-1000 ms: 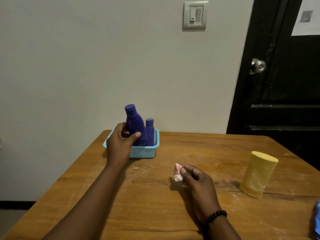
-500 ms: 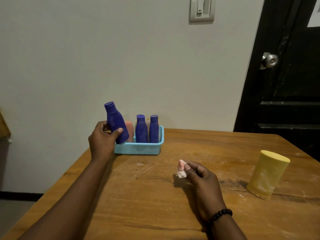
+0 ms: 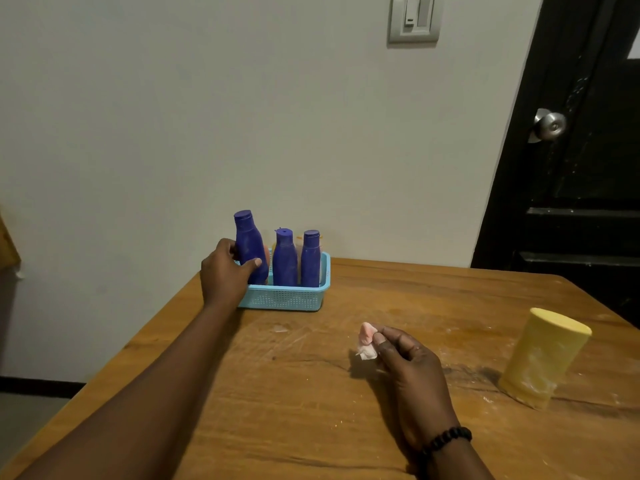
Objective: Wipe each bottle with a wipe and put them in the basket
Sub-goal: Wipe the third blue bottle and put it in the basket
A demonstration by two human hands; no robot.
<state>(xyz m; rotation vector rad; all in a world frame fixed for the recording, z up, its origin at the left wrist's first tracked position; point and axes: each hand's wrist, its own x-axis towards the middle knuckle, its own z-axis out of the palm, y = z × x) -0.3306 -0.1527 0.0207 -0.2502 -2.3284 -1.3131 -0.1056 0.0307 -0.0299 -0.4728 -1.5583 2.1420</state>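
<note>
over the last second the left hand [image 3: 225, 271] lifted the tall blue bottle [image 3: 250, 247] clear of the basket [image 3: 284, 296] to its left side, then brought it back down upright into the left end, beside the two smaller blue bottles [image 3: 298, 259]. half a second ago it was tilted outside the rim; now it stood inside.

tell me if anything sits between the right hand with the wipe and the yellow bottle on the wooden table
Nothing visible does. Only bare wooden table lies between the right hand, which pinches the crumpled pink-white wipe, and the upright yellow plastic bottle to its right.
</note>
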